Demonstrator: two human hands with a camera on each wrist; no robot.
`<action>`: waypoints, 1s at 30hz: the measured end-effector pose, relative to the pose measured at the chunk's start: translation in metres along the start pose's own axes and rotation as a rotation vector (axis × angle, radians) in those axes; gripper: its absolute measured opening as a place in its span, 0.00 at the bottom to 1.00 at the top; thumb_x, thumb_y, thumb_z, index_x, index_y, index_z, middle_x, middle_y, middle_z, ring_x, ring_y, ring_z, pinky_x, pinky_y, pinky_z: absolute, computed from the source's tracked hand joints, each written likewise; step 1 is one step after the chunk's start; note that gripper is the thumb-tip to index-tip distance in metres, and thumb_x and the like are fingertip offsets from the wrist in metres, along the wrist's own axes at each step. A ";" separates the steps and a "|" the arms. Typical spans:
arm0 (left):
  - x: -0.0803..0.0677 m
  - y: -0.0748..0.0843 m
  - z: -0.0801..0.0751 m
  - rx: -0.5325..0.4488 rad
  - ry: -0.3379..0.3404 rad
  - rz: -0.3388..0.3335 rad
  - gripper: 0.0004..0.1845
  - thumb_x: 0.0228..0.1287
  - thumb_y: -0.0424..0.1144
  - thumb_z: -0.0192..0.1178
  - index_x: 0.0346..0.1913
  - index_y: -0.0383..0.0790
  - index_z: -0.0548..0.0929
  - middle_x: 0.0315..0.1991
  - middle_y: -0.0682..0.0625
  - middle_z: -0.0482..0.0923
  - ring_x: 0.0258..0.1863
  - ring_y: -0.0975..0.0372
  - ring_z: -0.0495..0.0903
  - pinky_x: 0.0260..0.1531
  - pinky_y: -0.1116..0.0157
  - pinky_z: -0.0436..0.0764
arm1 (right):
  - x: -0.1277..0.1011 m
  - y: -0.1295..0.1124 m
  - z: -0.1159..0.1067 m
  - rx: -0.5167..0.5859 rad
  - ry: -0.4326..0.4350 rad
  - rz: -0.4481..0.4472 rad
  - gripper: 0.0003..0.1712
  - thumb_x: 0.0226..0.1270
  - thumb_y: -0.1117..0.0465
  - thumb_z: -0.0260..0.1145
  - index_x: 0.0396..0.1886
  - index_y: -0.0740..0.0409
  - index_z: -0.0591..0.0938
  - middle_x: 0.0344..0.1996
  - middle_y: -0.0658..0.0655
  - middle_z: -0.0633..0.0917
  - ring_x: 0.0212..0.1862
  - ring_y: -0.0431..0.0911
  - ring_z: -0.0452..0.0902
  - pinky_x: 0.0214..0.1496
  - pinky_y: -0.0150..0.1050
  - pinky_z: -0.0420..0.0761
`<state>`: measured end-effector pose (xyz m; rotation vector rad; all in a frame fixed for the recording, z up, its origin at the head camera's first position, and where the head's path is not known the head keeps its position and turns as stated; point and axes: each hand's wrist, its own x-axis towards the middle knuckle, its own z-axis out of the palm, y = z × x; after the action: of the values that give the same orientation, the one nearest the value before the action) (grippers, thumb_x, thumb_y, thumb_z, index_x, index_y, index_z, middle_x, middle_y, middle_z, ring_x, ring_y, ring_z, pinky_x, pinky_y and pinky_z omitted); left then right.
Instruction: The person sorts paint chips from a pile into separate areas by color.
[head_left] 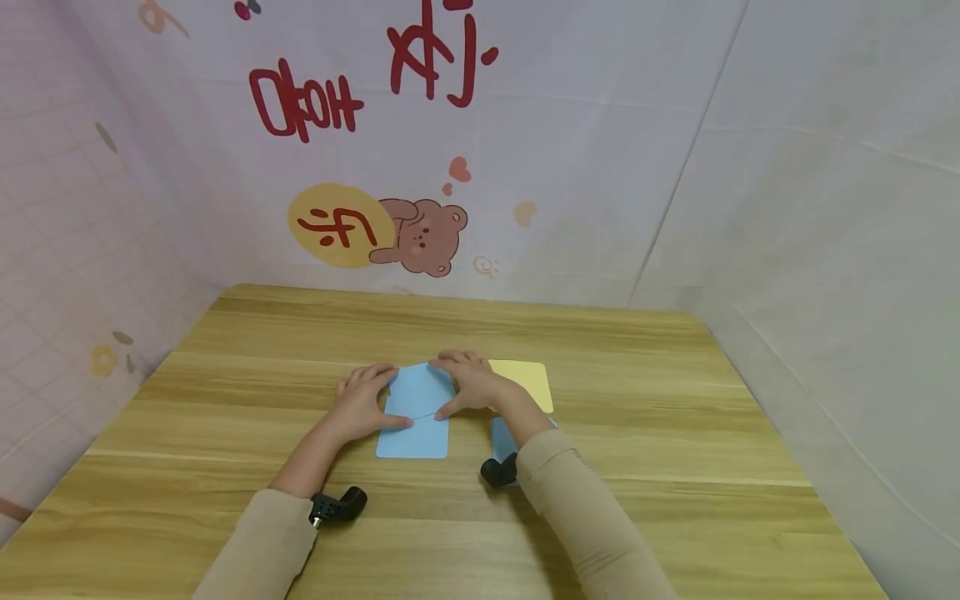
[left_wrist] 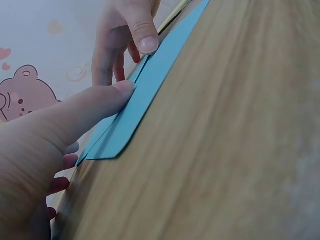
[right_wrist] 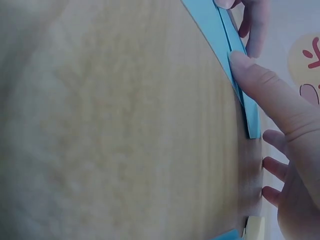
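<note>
Two light-blue card pieces lie together on the table, the far blue card (head_left: 420,388) meeting the near blue card (head_left: 412,442) along a slanting line. My left hand (head_left: 362,406) holds the far card at its left side, thumb at the near edge and fingers at the far left corner. On the opposite side my right hand (head_left: 474,387) holds it likewise, its thumb close to the left thumb. In the left wrist view, the near card (left_wrist: 145,107) lies flat and both thumbs touch down near the seam. Some fingers are hidden behind the cards' far side.
A yellow card (head_left: 528,383) lies right of my right hand. Another blue card (head_left: 504,435) is partly covered by my right forearm and the black wrist camera (head_left: 498,472). The wooden table (head_left: 637,500) meets printed cloth walls (head_left: 562,167) at the back and sides.
</note>
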<state>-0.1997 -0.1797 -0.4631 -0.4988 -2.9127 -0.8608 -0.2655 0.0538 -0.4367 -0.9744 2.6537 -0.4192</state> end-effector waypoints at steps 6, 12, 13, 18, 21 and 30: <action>0.001 -0.001 0.000 -0.013 0.008 0.012 0.49 0.44 0.55 0.75 0.66 0.30 0.69 0.66 0.37 0.64 0.64 0.39 0.57 0.55 0.35 0.50 | 0.002 0.003 0.002 -0.006 -0.012 0.000 0.56 0.48 0.35 0.72 0.75 0.45 0.59 0.73 0.51 0.56 0.73 0.54 0.45 0.69 0.56 0.45; 0.001 -0.002 0.001 -0.023 0.005 0.025 0.47 0.45 0.55 0.75 0.65 0.31 0.71 0.65 0.38 0.64 0.64 0.40 0.57 0.56 0.36 0.51 | 0.002 0.002 0.002 -0.014 -0.009 -0.011 0.55 0.49 0.34 0.71 0.75 0.45 0.60 0.73 0.51 0.57 0.72 0.54 0.45 0.69 0.56 0.46; 0.001 -0.002 0.002 -0.025 0.004 0.029 0.47 0.45 0.55 0.75 0.65 0.31 0.71 0.65 0.38 0.64 0.64 0.40 0.58 0.56 0.36 0.51 | 0.001 0.002 0.002 -0.014 -0.008 -0.012 0.55 0.49 0.34 0.71 0.75 0.45 0.60 0.73 0.51 0.57 0.72 0.54 0.46 0.69 0.56 0.46; 0.001 -0.001 0.002 -0.035 0.008 0.043 0.46 0.45 0.54 0.75 0.65 0.31 0.72 0.65 0.37 0.63 0.63 0.40 0.58 0.55 0.36 0.51 | 0.000 0.002 0.002 -0.014 -0.001 -0.009 0.55 0.49 0.34 0.71 0.75 0.45 0.60 0.73 0.52 0.57 0.72 0.54 0.46 0.69 0.56 0.46; 0.001 -0.001 0.001 -0.033 0.010 0.045 0.47 0.44 0.54 0.75 0.65 0.31 0.71 0.65 0.37 0.63 0.63 0.40 0.58 0.55 0.36 0.52 | 0.000 0.002 0.003 -0.014 0.007 -0.009 0.55 0.49 0.34 0.71 0.75 0.45 0.60 0.72 0.52 0.57 0.72 0.54 0.47 0.69 0.56 0.47; 0.001 0.000 0.000 -0.038 -0.001 0.061 0.48 0.44 0.54 0.76 0.66 0.32 0.70 0.65 0.39 0.64 0.64 0.42 0.57 0.55 0.37 0.52 | -0.001 -0.001 0.006 0.006 0.067 -0.033 0.57 0.45 0.35 0.75 0.74 0.47 0.62 0.67 0.55 0.60 0.66 0.52 0.53 0.66 0.52 0.54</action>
<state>-0.2002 -0.1794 -0.4632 -0.5875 -2.8704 -0.9095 -0.2620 0.0533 -0.4415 -1.0203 2.6974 -0.4754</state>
